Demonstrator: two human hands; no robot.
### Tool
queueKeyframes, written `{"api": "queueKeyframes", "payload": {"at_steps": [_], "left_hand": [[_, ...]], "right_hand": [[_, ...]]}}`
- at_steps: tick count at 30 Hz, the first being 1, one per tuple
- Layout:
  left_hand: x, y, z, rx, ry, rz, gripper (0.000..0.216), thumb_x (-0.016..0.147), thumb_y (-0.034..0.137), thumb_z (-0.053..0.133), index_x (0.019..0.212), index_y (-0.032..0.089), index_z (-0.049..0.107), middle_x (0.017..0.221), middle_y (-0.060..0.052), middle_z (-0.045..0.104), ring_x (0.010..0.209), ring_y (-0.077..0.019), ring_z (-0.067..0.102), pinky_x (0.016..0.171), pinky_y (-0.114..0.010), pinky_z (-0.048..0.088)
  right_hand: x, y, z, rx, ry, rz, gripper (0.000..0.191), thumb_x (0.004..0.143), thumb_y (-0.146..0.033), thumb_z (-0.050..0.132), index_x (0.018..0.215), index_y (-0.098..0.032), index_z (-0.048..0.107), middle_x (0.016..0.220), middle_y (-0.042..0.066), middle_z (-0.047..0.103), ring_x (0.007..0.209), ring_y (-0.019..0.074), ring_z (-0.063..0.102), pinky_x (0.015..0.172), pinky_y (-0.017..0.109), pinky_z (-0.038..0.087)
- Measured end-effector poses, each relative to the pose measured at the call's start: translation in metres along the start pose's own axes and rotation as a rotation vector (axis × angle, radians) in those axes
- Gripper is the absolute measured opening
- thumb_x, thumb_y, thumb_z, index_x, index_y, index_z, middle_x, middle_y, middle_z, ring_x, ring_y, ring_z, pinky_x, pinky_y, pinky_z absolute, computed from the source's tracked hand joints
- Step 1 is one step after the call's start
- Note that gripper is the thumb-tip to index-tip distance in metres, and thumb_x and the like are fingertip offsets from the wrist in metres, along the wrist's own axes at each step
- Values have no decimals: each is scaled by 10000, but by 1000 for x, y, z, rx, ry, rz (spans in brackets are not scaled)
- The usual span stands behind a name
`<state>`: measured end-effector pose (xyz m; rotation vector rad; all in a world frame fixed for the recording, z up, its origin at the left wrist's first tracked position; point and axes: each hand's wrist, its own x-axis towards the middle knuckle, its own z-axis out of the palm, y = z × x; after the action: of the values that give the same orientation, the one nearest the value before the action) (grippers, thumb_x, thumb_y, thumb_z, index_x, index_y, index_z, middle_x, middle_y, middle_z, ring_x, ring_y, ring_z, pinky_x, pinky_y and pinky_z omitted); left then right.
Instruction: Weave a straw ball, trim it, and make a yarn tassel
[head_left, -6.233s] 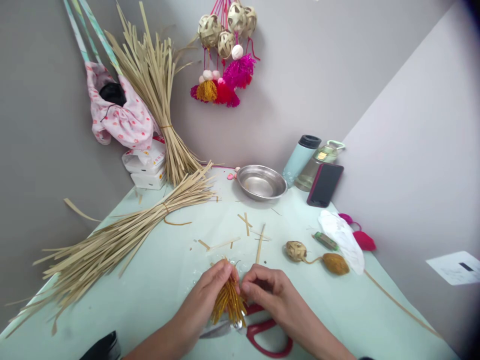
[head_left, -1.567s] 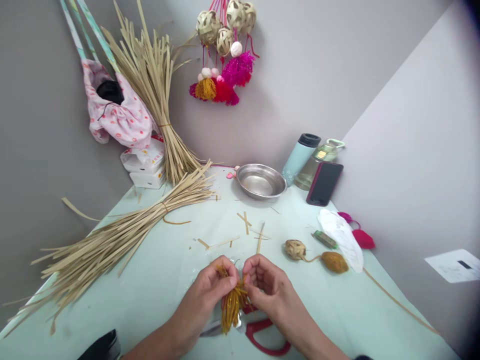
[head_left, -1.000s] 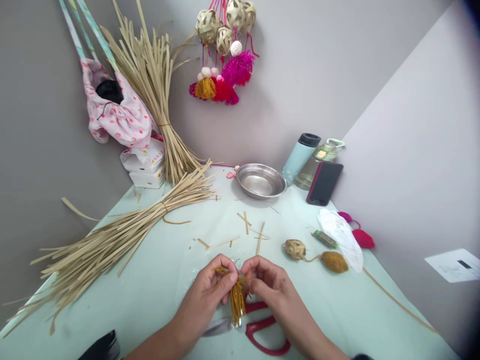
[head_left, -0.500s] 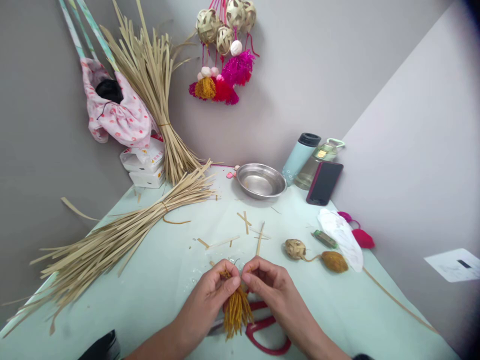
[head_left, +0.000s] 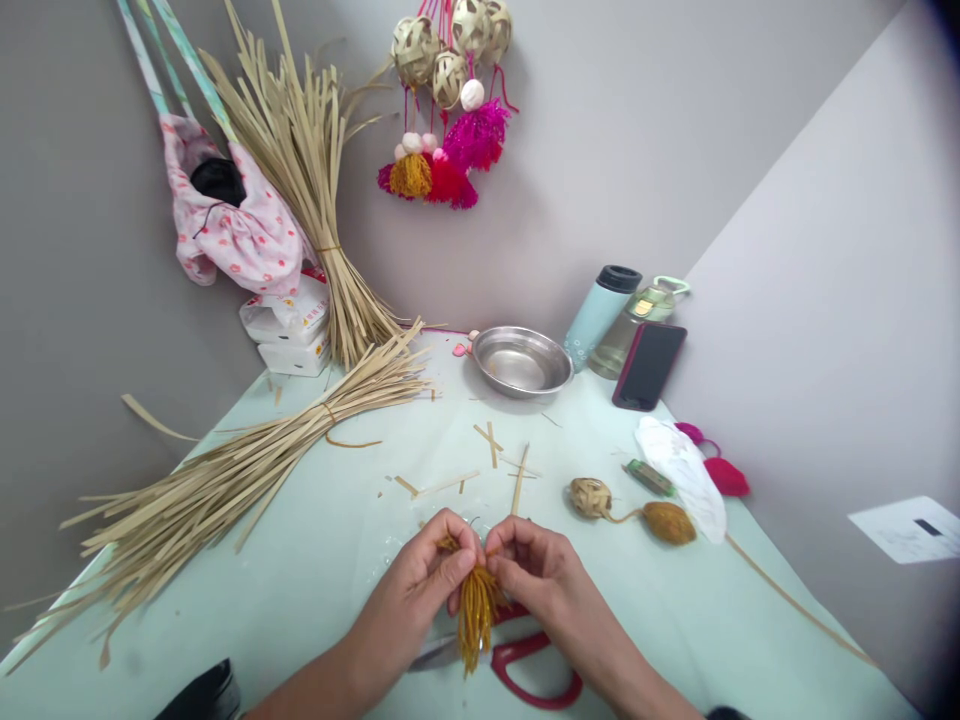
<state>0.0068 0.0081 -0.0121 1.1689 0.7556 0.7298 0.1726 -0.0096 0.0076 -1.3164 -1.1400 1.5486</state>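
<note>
Low over the near part of the pale green table (head_left: 315,560), both my hands meet on a mustard-yellow yarn tassel (head_left: 474,618). My left hand (head_left: 421,590) pinches the tassel's top with thumb and fingers closed. My right hand (head_left: 534,572) pinches the same top from the right, fingers curled. The strands hang down toward me. Red-handled scissors (head_left: 525,672) lie on the table just under the tassel, partly hidden by my hands.
A long bundle of straw strips (head_left: 225,480) lies at the left; another bundle (head_left: 315,200) leans on the wall. A steel bowl (head_left: 523,363), two bottles (head_left: 604,312), a phone (head_left: 649,366), a woven ball with a yellow tassel (head_left: 626,512) and cut straw bits (head_left: 491,455) sit beyond my hands.
The tassel's strands have shifted and turned between my fingers and now hang as a narrower bunch. Both hands stay in the same spot, pinching its top.
</note>
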Motion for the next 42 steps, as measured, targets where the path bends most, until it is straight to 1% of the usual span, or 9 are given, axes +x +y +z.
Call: {"api": "queueKeyframes", "payload": {"at_steps": [7,9,11,15,22,28,35,39,42], "left_hand": [[0,6,1,-49,-14,28,191,929,370,498,848,197,495,1140,-31,529,651,-88,436,669,-257,394],[1,3,0,-17,36,18,205,927,386,497,850,197,503,1086,-24,543,650,-91,437,670,-255,393],[2,-1,0,23,77,3,222,928,405,489,849,198,506,845,13,549,625,-100,423,654,-246,373],[3,-4,1,39,65,-38,255,927,437,478,833,200,488,606,67,412,593,-107,391,608,-228,329],[5,-1,4,-17,-86,-57,268,850,440,597,842,176,548,661,49,435,586,-100,391,559,-218,327],[3,4,0,11,32,-24,224,900,394,535,827,185,573,679,40,468,622,-109,411,620,-226,350],[1,7,0,-36,100,28,238,931,379,484,861,209,634,848,8,531,698,-120,442,695,-234,374],[1,7,0,-65,104,16,257,930,390,482,881,225,673,1085,-14,551,721,-118,459,720,-246,388],[1,5,0,-72,100,3,270,926,407,486,880,223,679,1090,-10,555,671,-102,442,687,-242,376]], "right_hand": [[0,-2,2,52,-30,13,271,742,-419,710,724,-187,572,533,-49,504,500,120,493,513,238,440],[-1,-5,2,62,0,1,281,751,-438,702,732,-186,577,542,-46,510,507,120,497,521,239,448],[-1,-7,1,62,42,-21,288,766,-443,690,729,-180,581,572,-42,514,524,111,486,526,225,440],[-1,-8,-3,26,67,-43,290,792,-429,680,723,-159,600,625,-29,518,574,98,449,540,204,395],[-4,-5,-3,14,-3,-43,318,823,-457,646,757,-149,601,633,-23,509,559,91,404,516,214,325],[-4,-10,-5,-94,73,-130,295,865,-440,597,763,-165,568,659,-36,459,594,101,390,539,215,343],[-4,-1,2,-122,-45,-82,143,837,-296,642,869,-165,598,675,-17,551,588,114,473,559,234,390],[-5,1,3,-29,-81,-59,162,847,-316,626,905,-168,596,691,-10,560,593,126,508,554,245,403],[-5,2,1,-66,-64,-77,180,853,-340,611,890,-164,612,641,-22,530,585,132,493,557,253,393]]}}
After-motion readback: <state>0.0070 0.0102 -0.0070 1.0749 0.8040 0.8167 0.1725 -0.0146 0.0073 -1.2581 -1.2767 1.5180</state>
